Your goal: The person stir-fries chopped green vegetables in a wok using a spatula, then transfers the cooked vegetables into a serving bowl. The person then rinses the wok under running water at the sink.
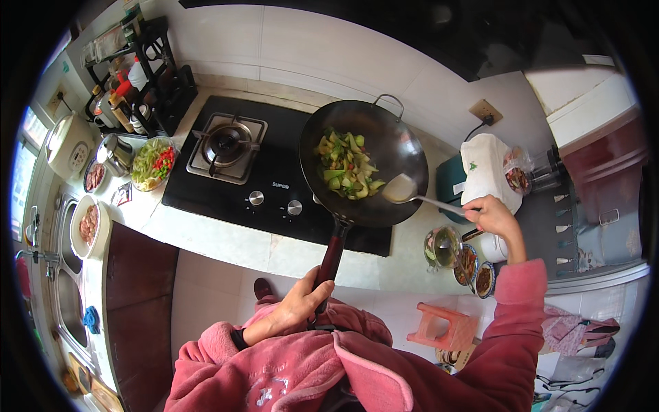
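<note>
A dark wok point(391, 134) sits over the right side of the black gas hob point(280, 110). Chopped green vegetables point(346, 167) with a few red bits lie in its left half. My left hand point(304, 298) grips the wok's dark red-brown handle point(332, 252), which points towards my body. In my right hand point(491, 216) is the handle of a metal spatula point(400, 189). The spatula's broad blade rests in or just above the wok's lower right, beside the vegetables. The burner under the wok is hidden.
Left of the bare burner point(226, 144) stands a plate of cut vegetables point(153, 165). A bowl of raw meat point(90, 225) is near the sink point(69, 309). To the right are a glass bowl point(438, 247), small dishes point(484, 279) and a cloth-covered appliance point(486, 165). A pink stool point(443, 327) stands below.
</note>
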{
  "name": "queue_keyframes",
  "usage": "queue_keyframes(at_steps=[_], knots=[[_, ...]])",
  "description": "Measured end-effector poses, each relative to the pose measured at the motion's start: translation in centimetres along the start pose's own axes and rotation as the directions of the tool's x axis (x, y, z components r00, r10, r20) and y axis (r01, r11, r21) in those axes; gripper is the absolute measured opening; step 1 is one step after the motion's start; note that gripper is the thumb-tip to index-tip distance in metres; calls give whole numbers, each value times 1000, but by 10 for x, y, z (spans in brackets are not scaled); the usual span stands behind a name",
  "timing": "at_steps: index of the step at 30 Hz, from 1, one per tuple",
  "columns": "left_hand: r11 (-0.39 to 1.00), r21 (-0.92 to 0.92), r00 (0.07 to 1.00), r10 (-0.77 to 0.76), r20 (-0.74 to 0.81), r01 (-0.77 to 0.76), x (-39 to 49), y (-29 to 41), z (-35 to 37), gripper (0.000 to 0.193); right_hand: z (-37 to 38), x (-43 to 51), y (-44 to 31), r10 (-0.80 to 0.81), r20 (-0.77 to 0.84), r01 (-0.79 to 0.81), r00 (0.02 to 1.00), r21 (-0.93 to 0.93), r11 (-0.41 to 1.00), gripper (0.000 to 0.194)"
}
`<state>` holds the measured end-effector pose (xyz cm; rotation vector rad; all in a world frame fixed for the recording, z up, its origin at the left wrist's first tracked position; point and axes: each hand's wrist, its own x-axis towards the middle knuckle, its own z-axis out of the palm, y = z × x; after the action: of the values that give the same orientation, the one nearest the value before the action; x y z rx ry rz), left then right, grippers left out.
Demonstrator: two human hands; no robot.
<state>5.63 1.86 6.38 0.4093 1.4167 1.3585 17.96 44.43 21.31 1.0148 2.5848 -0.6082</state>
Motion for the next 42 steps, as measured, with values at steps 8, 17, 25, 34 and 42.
queue_keyframes(at_steps=[8, 17, 25, 34, 42], knots=[[992, 19, 991, -125, 55, 125, -7, 21, -2, 51, 112, 47, -20, -153, -219, 207, 964, 248, 946, 29], [995, 33, 996, -89, 2, 89, -5, 12, 0, 52, 41, -2, -43, -232, -393, 175, 890, -176, 969, 30], [999, 40, 1000, 20, -15, -20, 0, 2, 4, 51, 11, 108, 37, -105, -73, 110, 992, 76, 991, 29], [999, 3, 999, -40, -19, 40, -3, 3, 2, 53, 54, 89, -31, -399, -314, 440, 861, 67, 896, 31], [995, 3, 995, -99, -5, 99, -5, 12, 2, 51, -17, 30, -20, -310, -266, 224, 913, -309, 924, 28]])
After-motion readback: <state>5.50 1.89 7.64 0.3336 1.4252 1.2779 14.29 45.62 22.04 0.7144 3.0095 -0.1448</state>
